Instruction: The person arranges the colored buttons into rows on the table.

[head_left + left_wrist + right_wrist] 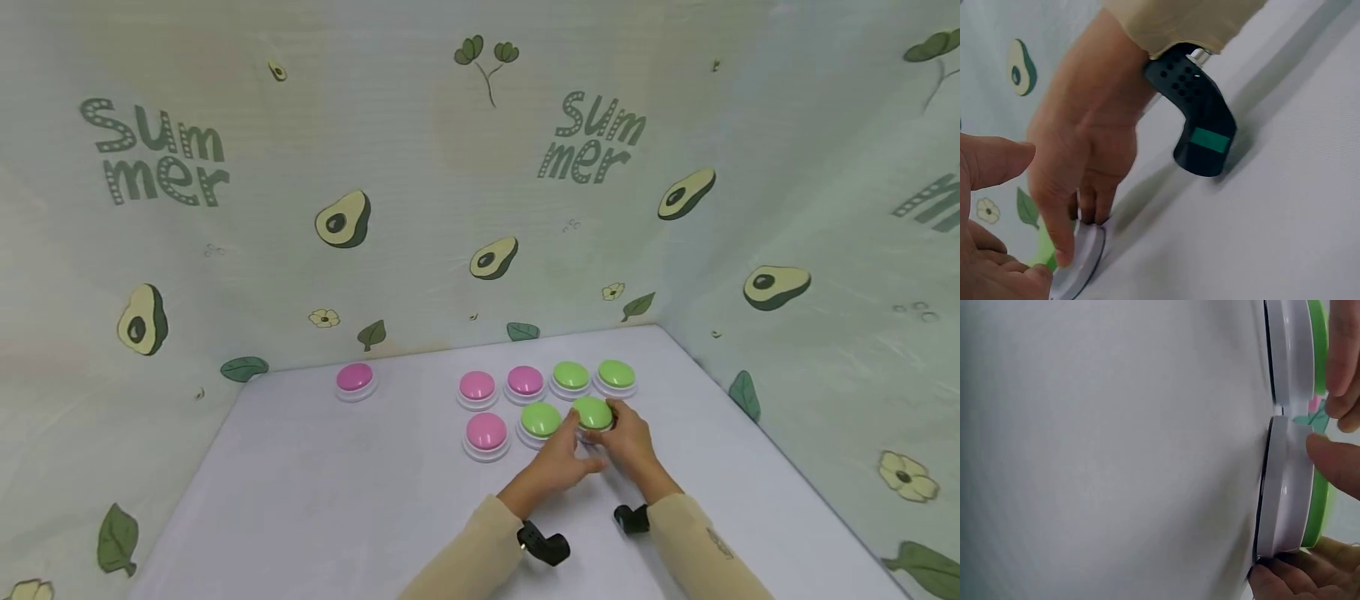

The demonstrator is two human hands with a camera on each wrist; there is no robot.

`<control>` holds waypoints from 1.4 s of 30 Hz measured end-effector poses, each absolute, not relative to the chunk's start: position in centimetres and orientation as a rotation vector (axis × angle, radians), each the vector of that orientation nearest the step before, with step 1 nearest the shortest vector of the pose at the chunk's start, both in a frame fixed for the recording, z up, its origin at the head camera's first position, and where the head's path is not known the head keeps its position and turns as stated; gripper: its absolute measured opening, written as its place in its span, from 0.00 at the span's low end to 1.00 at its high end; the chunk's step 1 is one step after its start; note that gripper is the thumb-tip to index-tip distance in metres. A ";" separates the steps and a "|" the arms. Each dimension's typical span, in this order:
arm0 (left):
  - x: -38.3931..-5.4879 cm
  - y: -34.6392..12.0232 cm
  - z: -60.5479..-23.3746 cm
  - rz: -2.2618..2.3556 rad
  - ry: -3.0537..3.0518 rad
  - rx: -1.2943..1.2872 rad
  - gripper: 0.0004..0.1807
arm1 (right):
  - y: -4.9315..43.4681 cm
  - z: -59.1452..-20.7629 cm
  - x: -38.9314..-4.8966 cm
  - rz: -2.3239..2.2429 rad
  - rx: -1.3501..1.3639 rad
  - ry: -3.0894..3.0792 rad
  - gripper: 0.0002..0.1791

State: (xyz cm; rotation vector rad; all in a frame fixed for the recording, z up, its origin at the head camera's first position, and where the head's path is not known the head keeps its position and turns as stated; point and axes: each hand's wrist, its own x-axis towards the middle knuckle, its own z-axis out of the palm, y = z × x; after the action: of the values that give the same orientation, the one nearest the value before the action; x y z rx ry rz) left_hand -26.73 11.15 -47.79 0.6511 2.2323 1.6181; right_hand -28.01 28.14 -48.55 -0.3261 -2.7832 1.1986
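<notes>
A green dome button on a white round base (pixel 592 412) stands at the front right of a group of buttons. My right hand (pixel 630 442) grips its base, thumb on the near side and fingers round the right side, as the right wrist view shows at the thumb (pixel 1335 459). My left hand (pixel 557 463) is at this button's left side, fingers reaching forward and thumb apart from them. In the left wrist view the left hand (pixel 991 269) hides part of the green dome. Another green button (pixel 541 420) sits just left of the left fingertips.
Behind stand two green buttons, one (pixel 571 376) beside another (pixel 617 374). Pink buttons stand left of them: one (pixel 524 381), another (pixel 477 386) and a nearer one (pixel 486 432). A separate magenta button (pixel 354 377) is far left. A patterned curtain (pixel 420 167) borders the white table (pixel 315 500).
</notes>
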 end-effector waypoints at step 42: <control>-38.8 -20.3 -49.6 1.412 2.977 -0.005 0.46 | 2.1 -48.2 -29.6 1.412 0.336 -2.759 0.42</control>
State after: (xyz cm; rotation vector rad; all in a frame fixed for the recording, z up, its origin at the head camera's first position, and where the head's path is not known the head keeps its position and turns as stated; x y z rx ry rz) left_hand -38.79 -20.30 -49.63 -0.0053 2.9767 1.4123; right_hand -29.61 2.08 -48.24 0.3362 -2.7589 1.4120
